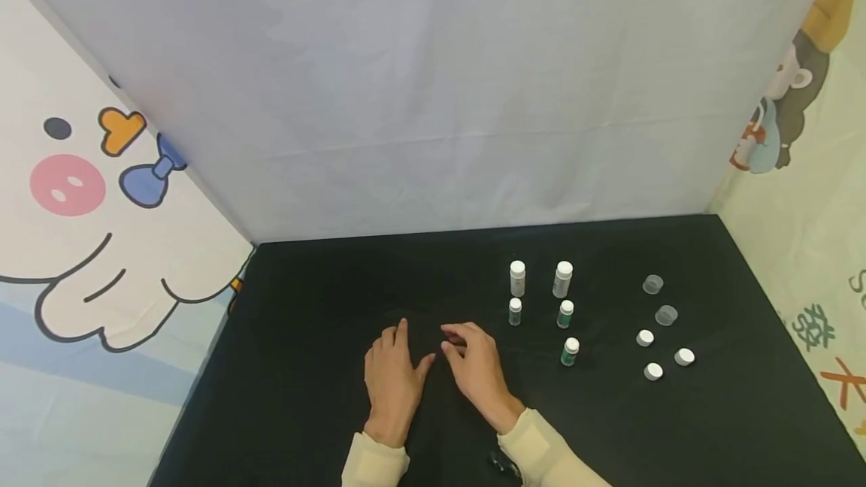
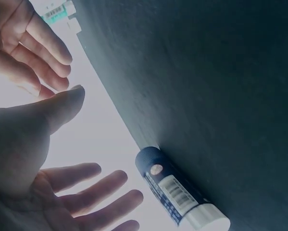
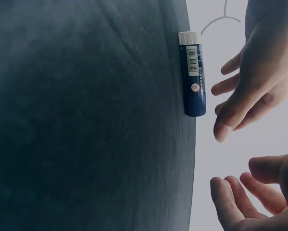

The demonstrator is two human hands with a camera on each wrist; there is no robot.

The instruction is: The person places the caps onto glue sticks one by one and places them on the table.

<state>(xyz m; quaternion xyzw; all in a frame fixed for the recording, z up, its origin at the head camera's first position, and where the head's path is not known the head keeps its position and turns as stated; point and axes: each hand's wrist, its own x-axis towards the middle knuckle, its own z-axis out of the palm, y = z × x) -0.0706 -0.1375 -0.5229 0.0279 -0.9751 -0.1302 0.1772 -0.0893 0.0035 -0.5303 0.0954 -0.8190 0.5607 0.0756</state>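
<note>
My left hand (image 1: 392,378) hovers low over the black table with its fingers stretched out and holds nothing. Close to its right is my right hand (image 1: 479,368), fingers loosely bent, also with nothing in it. The hands face each other with a small gap between them. In the left wrist view a dark blue tube with a white cap, like a glue stick (image 2: 175,187), lies on the table beyond the left fingertips. The same glue stick (image 3: 194,77) appears near the left hand in the right wrist view. I cannot make it out in the head view.
Right of the hands stand white-capped bottles (image 1: 517,280) and small green-labelled vials (image 1: 570,352). Farther right lie three white caps (image 1: 652,372) and two clear cups (image 1: 666,315). A dark shiny thing (image 1: 504,464) is beside the right sleeve. Cloth walls (image 1: 433,96) enclose the table.
</note>
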